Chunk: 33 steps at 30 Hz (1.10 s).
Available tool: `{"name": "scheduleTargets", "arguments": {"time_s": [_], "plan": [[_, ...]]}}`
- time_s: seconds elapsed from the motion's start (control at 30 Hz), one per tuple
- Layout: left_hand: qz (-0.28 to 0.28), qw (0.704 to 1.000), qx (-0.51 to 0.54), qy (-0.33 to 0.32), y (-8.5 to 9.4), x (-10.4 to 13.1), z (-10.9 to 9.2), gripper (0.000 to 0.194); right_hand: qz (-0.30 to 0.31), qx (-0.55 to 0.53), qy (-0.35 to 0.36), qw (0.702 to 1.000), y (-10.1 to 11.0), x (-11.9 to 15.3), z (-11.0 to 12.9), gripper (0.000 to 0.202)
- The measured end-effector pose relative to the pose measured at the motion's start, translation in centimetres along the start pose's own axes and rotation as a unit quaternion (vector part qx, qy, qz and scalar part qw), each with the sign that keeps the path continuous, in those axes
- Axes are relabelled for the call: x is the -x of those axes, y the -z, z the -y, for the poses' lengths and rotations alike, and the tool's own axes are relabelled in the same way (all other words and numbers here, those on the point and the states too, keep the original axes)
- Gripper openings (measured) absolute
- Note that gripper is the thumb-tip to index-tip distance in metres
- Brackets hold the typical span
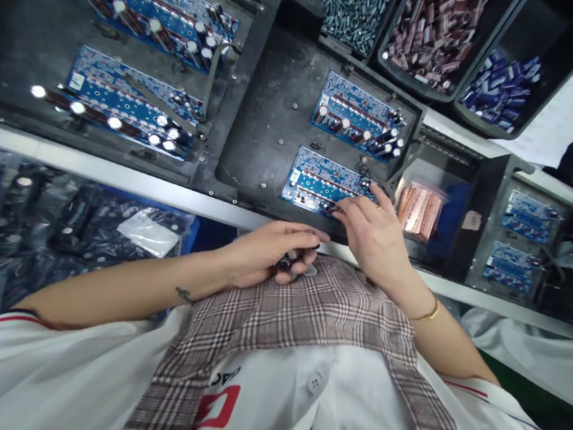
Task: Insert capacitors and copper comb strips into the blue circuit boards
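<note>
My left hand [283,251] is curled around several small dark capacitors [290,259], held just in front of the bench edge. Over the lower right part of a blue circuit board [314,177] is my right hand [373,229], its thumb and index finger pinched at the board's edge on a small dark component [334,209]. Another finger reaches to the board's upper right corner. Above it lies a second blue board [358,117] with brown and dark capacitors standing along its lower side. Both boards rest in a black tray [258,132].
Bins of green parts [357,10], brown capacitors [427,33] and blue capacitors [501,90] stand at the back. Two populated boards [130,101] lie left, two more [527,216] right. Copper-coloured strips [421,210] sit beside my right hand. Bagged parts [65,222] lie lower left.
</note>
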State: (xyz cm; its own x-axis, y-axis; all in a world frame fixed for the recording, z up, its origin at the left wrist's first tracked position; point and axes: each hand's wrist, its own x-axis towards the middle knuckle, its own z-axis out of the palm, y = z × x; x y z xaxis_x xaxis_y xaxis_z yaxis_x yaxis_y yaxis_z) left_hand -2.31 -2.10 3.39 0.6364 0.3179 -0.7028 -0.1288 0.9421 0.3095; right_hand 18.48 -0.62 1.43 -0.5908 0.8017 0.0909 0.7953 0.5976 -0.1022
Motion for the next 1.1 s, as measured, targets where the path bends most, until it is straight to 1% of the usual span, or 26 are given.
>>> {"name": "scheduleTargets", "arguments": {"time_s": [0.17, 0.3, 0.37, 0.47, 0.57, 0.67, 0.7, 0.77, 0.83, 0.87, 0.9, 0.93, 0.97, 1.03, 1.1], "plan": [[-0.004, 0.996, -0.072, -0.049, 0.1, 0.1, 0.6, 0.012, 0.012, -0.007, 0.013, 1.000, 0.1, -0.2, -0.5, 0.023], [0.003, 0.990, -0.124, -0.059, 0.2, -0.1, 0.2, 0.024, -0.006, 0.001, 0.001, 1.000, 0.0, -0.4, -0.2, 0.023], [0.003, 0.986, -0.154, -0.063, 0.2, -0.1, -0.1, 0.026, -0.012, 0.002, -0.001, 1.000, -0.1, -0.4, 0.0, 0.022], [-0.021, 0.981, -0.177, -0.077, 0.1, -0.1, -0.3, 0.023, -0.028, 0.003, 0.002, 1.000, -0.3, -0.3, 0.0, 0.021], [-0.051, 0.974, -0.201, -0.089, 0.1, 0.0, -0.2, 0.026, -0.034, -0.012, 0.048, 0.998, -0.6, -0.3, -0.5, 0.021], [-0.073, 0.958, -0.254, -0.109, 0.4, 0.0, 0.0, 0.033, -0.011, -0.052, 0.107, 0.993, -0.4, -0.3, -1.1, 0.022], [-0.083, 0.950, -0.277, -0.118, 0.5, -0.1, 0.1, 0.035, -0.012, -0.070, 0.106, 0.992, 0.0, -0.4, -1.1, 0.023], [-0.111, 0.926, -0.328, -0.150, 0.8, -0.4, 0.1, 0.040, -0.019, -0.120, 0.078, 0.989, 1.1, -0.6, -0.5, 0.027], [-0.137, 0.898, -0.374, -0.188, 1.1, -0.6, 0.0, 0.043, 0.001, -0.182, 0.065, 0.981, 2.4, -0.9, 0.7, 0.031], [-0.141, 0.891, -0.382, -0.202, 1.2, -0.7, -0.1, 0.044, 0.018, -0.207, 0.065, 0.976, 2.8, -1.1, 1.2, 0.029], [-0.137, 0.894, -0.373, -0.206, 1.3, -0.7, -0.1, 0.043, 0.029, -0.222, 0.062, 0.973, 3.1, -1.3, 1.7, 0.025], [-0.124, 0.908, -0.345, -0.201, 1.3, -0.5, -0.1, 0.041, 0.028, -0.224, 0.051, 0.973, 3.2, -1.4, 2.1, 0.021], [-0.103, 0.929, -0.302, -0.188, 1.3, -0.3, 0.0, 0.040, 0.013, -0.214, 0.030, 0.976, 2.9, -1.5, 2.2, 0.018], [-0.048, 0.966, -0.199, -0.157, 1.2, 0.3, 0.2, 0.046, -0.025, -0.182, -0.015, 0.983, 1.9, -1.8, 2.2, 0.016], [0.000, 0.983, -0.135, -0.127, 1.2, 1.1, 0.5, 0.045, -0.038, -0.156, -0.031, 0.987, 0.5, -2.0, 1.8, 0.015]]}}
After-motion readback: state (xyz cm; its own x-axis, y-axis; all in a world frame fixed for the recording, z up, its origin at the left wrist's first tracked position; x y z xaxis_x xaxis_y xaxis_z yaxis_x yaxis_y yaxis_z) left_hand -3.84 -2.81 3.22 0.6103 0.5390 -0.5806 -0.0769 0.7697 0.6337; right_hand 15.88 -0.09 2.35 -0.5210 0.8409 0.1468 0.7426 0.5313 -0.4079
